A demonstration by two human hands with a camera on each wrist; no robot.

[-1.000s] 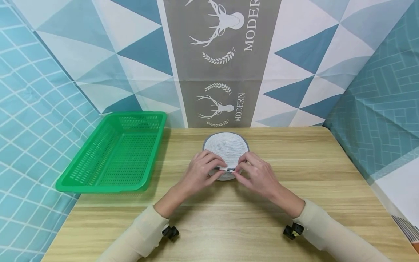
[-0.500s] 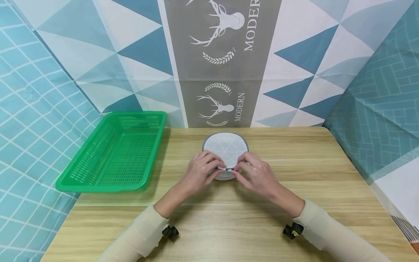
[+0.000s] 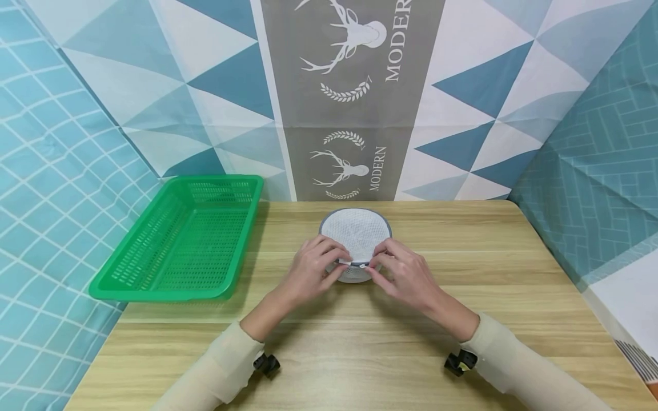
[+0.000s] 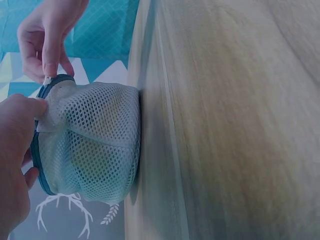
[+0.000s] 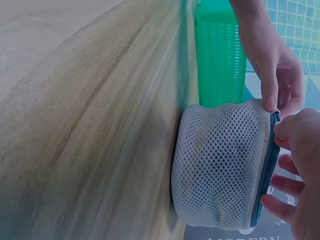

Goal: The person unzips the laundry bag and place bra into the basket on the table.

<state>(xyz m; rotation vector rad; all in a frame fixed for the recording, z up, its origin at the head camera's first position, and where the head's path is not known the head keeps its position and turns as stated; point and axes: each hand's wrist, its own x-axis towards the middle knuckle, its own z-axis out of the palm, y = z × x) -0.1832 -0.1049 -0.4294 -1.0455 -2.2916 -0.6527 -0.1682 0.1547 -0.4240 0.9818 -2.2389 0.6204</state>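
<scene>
A round white mesh bag [image 3: 356,231] with a dark rim stands on the table, its side wall showing in the left wrist view [image 4: 100,135] and the right wrist view [image 5: 217,165]. My left hand [image 3: 316,268] pinches the near edge of the rim, left of its middle, by a small white piece. Just to the right, my right hand [image 3: 403,274] pinches a small white tab on the same rim between thumb and forefinger. A short stretch of rim shows between the two hands. Something yellowish shows faintly through the mesh in the left wrist view.
A green plastic basket [image 3: 205,245] stands at the left of the wooden table [image 3: 354,354]. Patterned cloth panels rise behind and on both sides. A black device is strapped at each sleeve cuff.
My left hand has shifted very slightly left along the rim. My right hand keeps its pinch at nearly the same place, and the bag stays put.
</scene>
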